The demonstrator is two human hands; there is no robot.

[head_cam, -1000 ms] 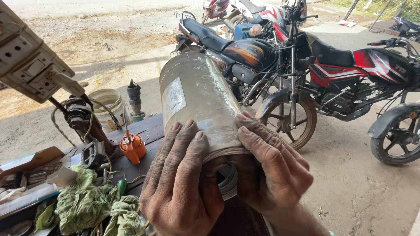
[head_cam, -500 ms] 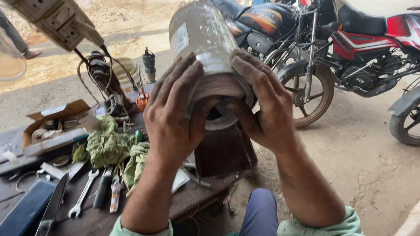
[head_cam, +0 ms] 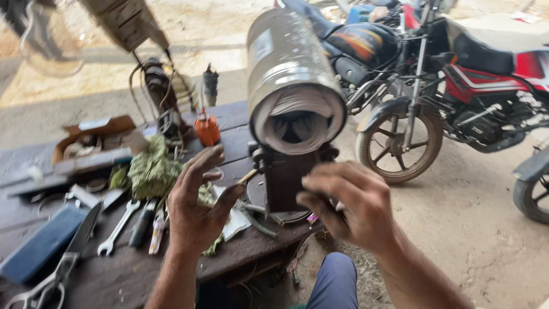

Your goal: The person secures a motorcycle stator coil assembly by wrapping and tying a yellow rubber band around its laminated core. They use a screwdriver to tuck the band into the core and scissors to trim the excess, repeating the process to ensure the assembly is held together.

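A dark wooden workbench [head_cam: 120,274] stood at the edge of an open dirt yard, motorcycles [head_cam: 457,86] parked just beyond. Both hands hung spread and empty: the left hand [head_cam: 197,209] over the bench, the right hand [head_cam: 351,209] below the metal cylinder [head_cam: 286,63], which sat tilted on a dark stand [head_cam: 286,183], rolled sheets visible inside. Wrenches [head_cam: 117,229], scissors [head_cam: 54,274], green rags [head_cam: 148,166] and an orange oil can [head_cam: 207,129] littered the bench.

A dull grey metal cylinder [head_cam: 286,63] holds rolled, matt paper-like sheets. The dark wooden workbench [head_cam: 114,274] looks rough and stained, with a shiny steel spanner [head_cam: 118,228] and crumpled green cloth rags [head_cam: 150,169].
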